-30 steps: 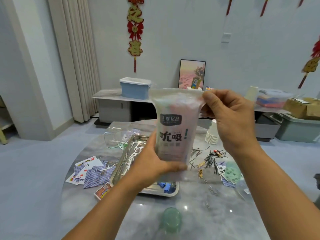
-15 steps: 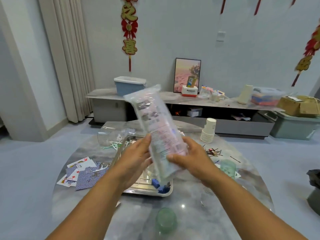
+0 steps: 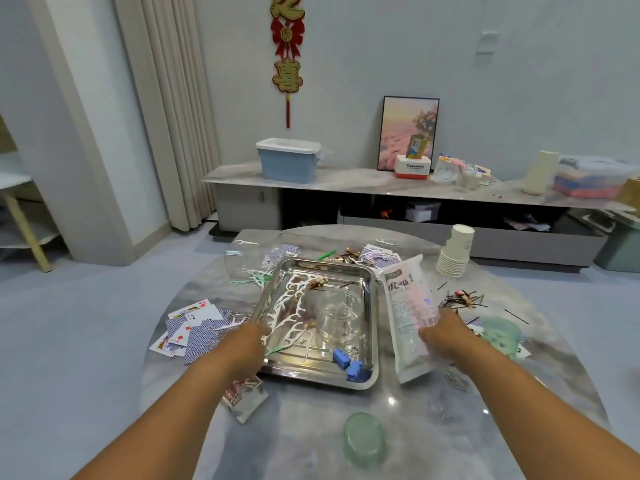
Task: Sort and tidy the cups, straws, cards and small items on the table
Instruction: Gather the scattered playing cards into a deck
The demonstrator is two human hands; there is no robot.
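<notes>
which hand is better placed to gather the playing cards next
Left, probably. The left hand sits at the tray's near-left edge, right beside the scattered playing cards, while the right hand grips the straw packet.

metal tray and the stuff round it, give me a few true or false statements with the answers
1. The straw packet lies to the right of the metal tray. True.
2. A clear glass sits inside the tray. True.
3. The paper cups are stacked inside the tray. False: they stand on the table, behind and to the right of it.
4. The right hand holds the straw packet. True.
5. The playing cards lie to the right of the tray. False: that pile lies to its left.
</notes>
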